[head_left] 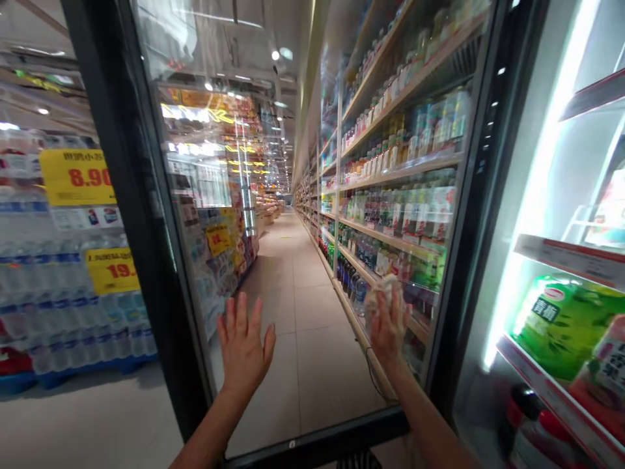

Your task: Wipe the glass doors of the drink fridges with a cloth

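A glass door (273, 378) in a black frame stands before me, with the aisle visible through it. My left hand (244, 339) is spread against the lower left of the pane, its fingers apart and nothing in it. On the right side of the pane, my right hand (389, 326) presses a crumpled pale cloth (383, 293) to the glass. Its fingers lie over the cloth and look slightly blurred. Part of the cloth is hidden behind them.
To the right, a lit cooler shelf (561, 251) holds a green package (569, 319). Packs of bottled water (78, 332) are stacked at left under yellow price signs (81, 177). Shelves of bottles (390, 169) show through or in the glass. A thin cable (374, 374) lies low.
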`<action>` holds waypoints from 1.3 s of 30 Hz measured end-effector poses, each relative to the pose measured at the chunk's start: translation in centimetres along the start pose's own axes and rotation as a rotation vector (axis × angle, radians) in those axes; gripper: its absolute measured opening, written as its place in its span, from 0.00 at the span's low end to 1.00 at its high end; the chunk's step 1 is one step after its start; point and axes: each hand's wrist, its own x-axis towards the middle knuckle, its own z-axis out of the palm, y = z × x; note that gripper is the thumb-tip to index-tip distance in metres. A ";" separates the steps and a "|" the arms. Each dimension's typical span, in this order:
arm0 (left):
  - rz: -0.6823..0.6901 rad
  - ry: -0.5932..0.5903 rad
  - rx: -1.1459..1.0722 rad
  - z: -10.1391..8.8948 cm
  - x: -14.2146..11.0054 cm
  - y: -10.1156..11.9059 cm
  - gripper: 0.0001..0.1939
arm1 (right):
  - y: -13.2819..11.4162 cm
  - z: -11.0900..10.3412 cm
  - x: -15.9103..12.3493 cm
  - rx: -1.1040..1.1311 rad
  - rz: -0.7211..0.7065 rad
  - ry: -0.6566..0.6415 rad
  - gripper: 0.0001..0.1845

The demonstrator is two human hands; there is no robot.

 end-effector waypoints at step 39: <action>0.048 -0.039 -0.014 -0.7 -0.6 -1.1 0.35 | -11.4 1.3 -0.8 0.213 -0.391 -0.049 0.29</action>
